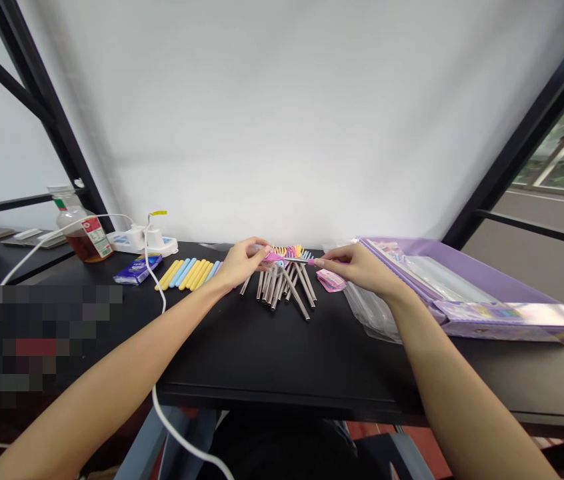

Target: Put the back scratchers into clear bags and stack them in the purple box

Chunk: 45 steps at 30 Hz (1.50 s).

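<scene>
On the black desk (272, 360), from the left, a bottle (82, 233) stands near a white power strip (162, 248), then a blue packet (137, 269) and a row of yellow and blue sticks (189, 274). The left hand (245, 261) pinches a pink piece (275, 257) above metal tubes (282, 288). A slim metal rod (296, 261) spans to the right hand (357, 267), whose fingers grip its pink end. Beyond lie pink cards (331, 281), clear plastic (372, 312) and an open purple box (482, 287).

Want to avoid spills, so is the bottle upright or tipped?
Upright: the bottle stands on its base, neck up, with brown liquid in its lower part.
</scene>
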Tool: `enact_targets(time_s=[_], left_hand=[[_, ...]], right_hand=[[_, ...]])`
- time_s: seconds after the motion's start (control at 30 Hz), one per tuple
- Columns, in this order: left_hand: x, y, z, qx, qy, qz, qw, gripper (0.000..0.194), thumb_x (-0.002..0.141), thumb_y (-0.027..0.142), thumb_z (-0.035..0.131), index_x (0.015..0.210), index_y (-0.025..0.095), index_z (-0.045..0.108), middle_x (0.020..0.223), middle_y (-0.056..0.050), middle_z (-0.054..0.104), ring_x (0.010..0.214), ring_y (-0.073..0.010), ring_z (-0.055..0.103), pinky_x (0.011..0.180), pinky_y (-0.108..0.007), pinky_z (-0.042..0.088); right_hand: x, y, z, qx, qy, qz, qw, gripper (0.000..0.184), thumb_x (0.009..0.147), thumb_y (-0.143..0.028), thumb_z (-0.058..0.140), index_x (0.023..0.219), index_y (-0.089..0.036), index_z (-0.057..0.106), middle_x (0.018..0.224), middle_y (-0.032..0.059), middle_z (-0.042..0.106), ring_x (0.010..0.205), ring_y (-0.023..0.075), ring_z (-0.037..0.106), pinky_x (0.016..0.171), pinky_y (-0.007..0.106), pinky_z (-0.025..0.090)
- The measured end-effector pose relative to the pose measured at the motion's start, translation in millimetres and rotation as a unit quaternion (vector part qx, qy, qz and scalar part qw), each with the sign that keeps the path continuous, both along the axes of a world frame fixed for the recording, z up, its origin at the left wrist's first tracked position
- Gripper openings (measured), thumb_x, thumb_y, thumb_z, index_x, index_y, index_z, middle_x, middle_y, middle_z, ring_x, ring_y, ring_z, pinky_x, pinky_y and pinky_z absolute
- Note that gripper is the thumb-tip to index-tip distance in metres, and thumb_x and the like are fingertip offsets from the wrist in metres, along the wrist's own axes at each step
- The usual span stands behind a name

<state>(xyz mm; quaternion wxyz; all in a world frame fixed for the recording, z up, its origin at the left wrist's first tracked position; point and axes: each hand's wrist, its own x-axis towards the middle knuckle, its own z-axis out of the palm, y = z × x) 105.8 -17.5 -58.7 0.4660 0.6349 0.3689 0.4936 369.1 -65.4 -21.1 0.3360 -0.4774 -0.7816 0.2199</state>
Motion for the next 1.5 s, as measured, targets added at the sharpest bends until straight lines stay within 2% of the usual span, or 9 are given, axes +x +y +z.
enact_targets(time_s=[0.23, 0.43, 0.53, 0.7, 0.83, 0.93, 1.13, 1.33, 1.5], left_hand=[[3, -4, 3.3, 0.020, -0.090, -0.058, 0.994, 0.041, 0.087, 0.034, 0.070, 0.123, 0.019, 0.058, 0.097, -0.006, 0.069, 0.095, -0.0189, 0.071, 0.096, -0.041, 0.055], [14, -14, 2.2, 0.022, -0.103, -0.066, 0.992, 0.040, 0.095, 0.032, 0.058, 0.133, 0.021, 0.056, 0.123, -0.010, 0.063, 0.109, -0.0235, 0.068, 0.103, -0.046, 0.052], [20, -26, 4.3, 0.023, -0.071, -0.100, 0.992, 0.037, 0.097, 0.038, 0.054, 0.132, 0.024, 0.060, 0.148, -0.009, 0.048, 0.126, -0.0288, 0.058, 0.107, -0.047, 0.049], [21, -35, 8.9, 0.005, -0.032, -0.180, 0.983, 0.049, 0.097, 0.056, 0.046, 0.143, 0.039, 0.050, 0.159, -0.005, 0.035, 0.130, -0.0318, 0.054, 0.106, -0.050, 0.048], [15, -28, 13.6, 0.029, -0.064, -0.079, 0.994, 0.054, 0.097, 0.057, 0.046, 0.148, 0.044, 0.038, 0.160, -0.006, 0.032, 0.114, -0.0265, 0.065, 0.099, -0.047, 0.053], [11, -23, 16.7, 0.052, -0.106, -0.012, 0.993, 0.051, 0.098, 0.054, 0.045, 0.145, 0.033, 0.045, 0.149, -0.009, 0.045, 0.104, -0.0217, 0.067, 0.096, -0.044, 0.054], [16, -30, 17.0, 0.009, -0.129, -0.126, 0.984, 0.050, 0.098, 0.055, 0.044, 0.137, 0.027, 0.054, 0.150, -0.011, 0.043, 0.115, -0.0266, 0.064, 0.099, -0.044, 0.052], [21, -46, 19.2, -0.003, -0.097, -0.232, 0.968, 0.046, 0.098, 0.056, 0.045, 0.137, 0.034, 0.056, 0.157, -0.007, 0.037, 0.126, -0.0324, 0.058, 0.103, -0.047, 0.048], [26, -47, 15.2, -0.022, -0.068, -0.263, 0.962, 0.043, 0.098, 0.051, 0.048, 0.133, 0.028, 0.060, 0.146, -0.011, 0.051, 0.120, -0.0299, 0.062, 0.101, -0.045, 0.050]], right_hand=[[-11, -1, -3.3, -0.054, 0.036, 0.007, 0.998, 0.051, 0.080, -0.067, 0.063, 0.077, -0.016, 0.069, 0.057, -0.0039, 0.035, 0.054, 0.0101, 0.028, 0.049, 0.028, 0.019], [-19, 3, -9.9, -0.051, 0.069, -0.043, 0.995, 0.053, 0.081, -0.069, 0.060, 0.079, -0.017, 0.066, 0.054, -0.0056, 0.032, 0.050, 0.0092, 0.026, 0.047, 0.026, 0.018], [-24, 5, -13.9, -0.040, 0.074, -0.042, 0.996, 0.052, 0.082, -0.069, 0.058, 0.081, -0.018, 0.066, 0.052, -0.0060, 0.034, 0.047, 0.0089, 0.028, 0.046, 0.026, 0.019], [-31, 4, -17.3, -0.020, 0.088, -0.034, 0.995, 0.051, 0.083, -0.068, 0.058, 0.083, -0.018, 0.066, 0.050, -0.0061, 0.037, 0.043, 0.0088, 0.030, 0.044, 0.026, 0.019], [-31, 1, -13.5, -0.005, 0.104, -0.069, 0.992, 0.049, 0.081, -0.067, 0.061, 0.074, -0.018, 0.063, 0.051, -0.0057, 0.037, 0.046, 0.0085, 0.028, 0.046, 0.026, 0.018], [-32, -2, -9.3, -0.003, 0.107, -0.088, 0.990, 0.049, 0.083, -0.063, 0.060, 0.064, -0.019, 0.054, 0.051, -0.0050, 0.037, 0.047, 0.0090, 0.030, 0.047, 0.026, 0.020], [-38, 0, -13.8, 0.059, 0.192, -0.132, 0.971, 0.044, 0.093, -0.056, 0.042, 0.065, -0.023, 0.043, 0.060, 0.0001, 0.046, 0.056, 0.0153, 0.044, 0.054, 0.030, 0.035], [-36, 14, -31.1, 0.160, 0.263, -0.195, 0.931, 0.047, 0.094, -0.063, 0.029, 0.082, -0.024, 0.051, 0.099, 0.0081, 0.059, 0.099, 0.0245, 0.054, 0.086, 0.037, 0.043], [-43, 19, -36.6, 0.104, 0.298, -0.124, 0.941, 0.046, 0.093, -0.065, 0.034, 0.096, -0.025, 0.057, 0.116, 0.0065, 0.060, 0.107, 0.0240, 0.056, 0.085, 0.035, 0.048]])
